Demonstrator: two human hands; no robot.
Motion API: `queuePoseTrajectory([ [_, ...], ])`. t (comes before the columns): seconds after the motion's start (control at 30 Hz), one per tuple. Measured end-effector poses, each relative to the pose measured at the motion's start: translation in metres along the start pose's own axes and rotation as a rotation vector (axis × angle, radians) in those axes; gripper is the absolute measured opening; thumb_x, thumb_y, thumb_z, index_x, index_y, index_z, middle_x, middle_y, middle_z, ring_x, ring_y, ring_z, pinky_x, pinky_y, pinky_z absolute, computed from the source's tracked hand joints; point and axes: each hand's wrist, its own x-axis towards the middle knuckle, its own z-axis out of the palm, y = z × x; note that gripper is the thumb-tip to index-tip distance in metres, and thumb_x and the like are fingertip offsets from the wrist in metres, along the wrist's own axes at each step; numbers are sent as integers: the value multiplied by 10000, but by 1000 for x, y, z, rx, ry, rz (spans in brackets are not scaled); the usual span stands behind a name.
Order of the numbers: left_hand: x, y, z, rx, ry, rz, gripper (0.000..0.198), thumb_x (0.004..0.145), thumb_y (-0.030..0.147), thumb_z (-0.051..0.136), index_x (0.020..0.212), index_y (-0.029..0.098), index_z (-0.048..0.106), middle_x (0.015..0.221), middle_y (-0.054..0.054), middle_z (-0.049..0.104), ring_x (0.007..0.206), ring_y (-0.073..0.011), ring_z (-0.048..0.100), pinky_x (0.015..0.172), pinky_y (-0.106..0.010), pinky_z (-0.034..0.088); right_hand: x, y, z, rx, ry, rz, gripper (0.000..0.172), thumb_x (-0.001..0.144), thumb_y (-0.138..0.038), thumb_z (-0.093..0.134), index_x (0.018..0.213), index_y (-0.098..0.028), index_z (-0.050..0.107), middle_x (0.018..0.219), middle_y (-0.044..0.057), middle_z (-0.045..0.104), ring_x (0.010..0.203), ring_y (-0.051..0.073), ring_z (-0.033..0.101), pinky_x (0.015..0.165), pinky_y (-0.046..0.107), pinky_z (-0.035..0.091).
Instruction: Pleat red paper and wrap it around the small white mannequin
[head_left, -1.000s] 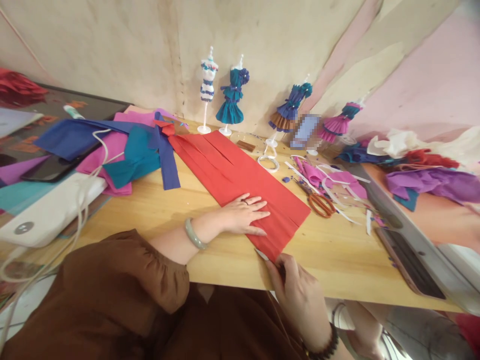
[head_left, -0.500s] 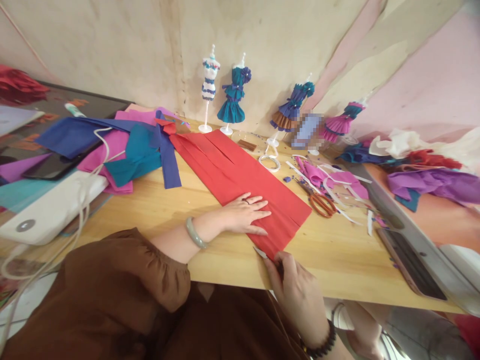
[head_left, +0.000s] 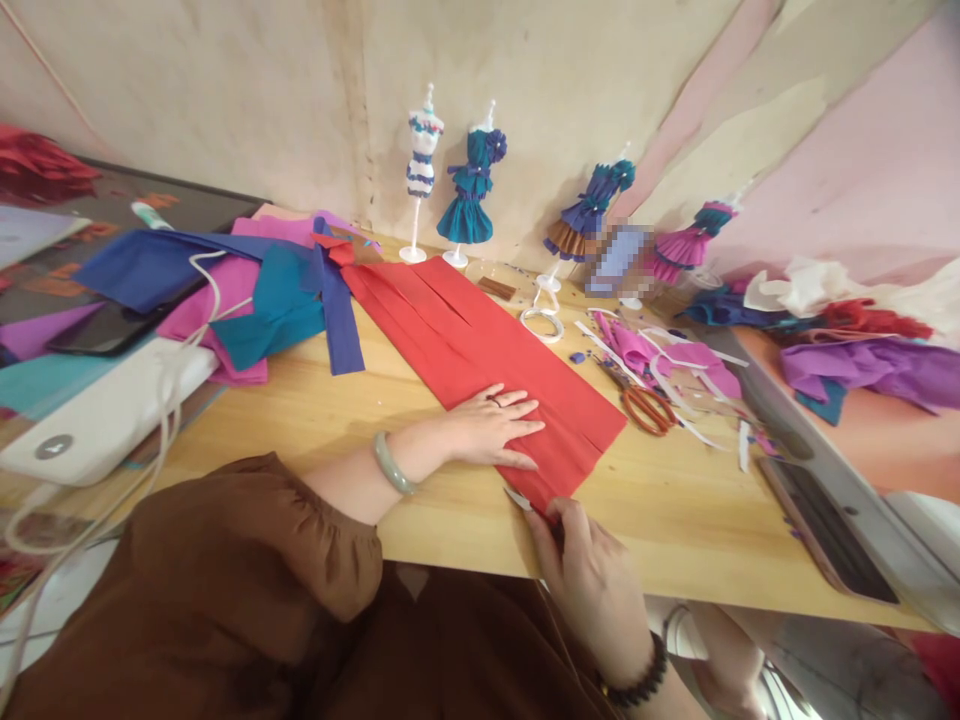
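A long piece of red cloth [head_left: 480, 350] lies flat and slanting across the wooden table, with slits and loose strips at its far end. My left hand [head_left: 499, 428] rests on it, palm down and fingers spread. Close to the table's front edge, my right hand [head_left: 589, 560] is closed around a cutting tool with a small pointed metal blade [head_left: 517, 497]. Its handle is hidden in my fingers. The blade is at the cloth's near left edge, beside the near corner, which my right fingers also touch.
Small dress forms, one with a teal dress [head_left: 466, 185], stand along the wall. Orange-handled scissors [head_left: 649, 410] lie right of the cloth among pink scraps [head_left: 697, 365]. A phone [head_left: 825, 530] is at the right. Coloured cloth [head_left: 277, 305] and a white device with cables [head_left: 97, 415] are left.
The blade in my right hand has shifted slightly up and left along the cloth's edge. My left hand stays flat on the cloth. The whole view has moved a little.
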Motion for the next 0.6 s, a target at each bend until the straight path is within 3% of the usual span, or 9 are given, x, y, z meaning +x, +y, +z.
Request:
queuePoseTrajectory([
  [0.6,0,-1,2,-18,20,6,754,895,693,378,1491,231,363,1605,-69,199,1507,-253,93,1210,-476,41,5,3,0,-25,-19,-34,261,1025,-335,391,843,-178,494,581,-6,581,448,139,584,459,248,349],
])
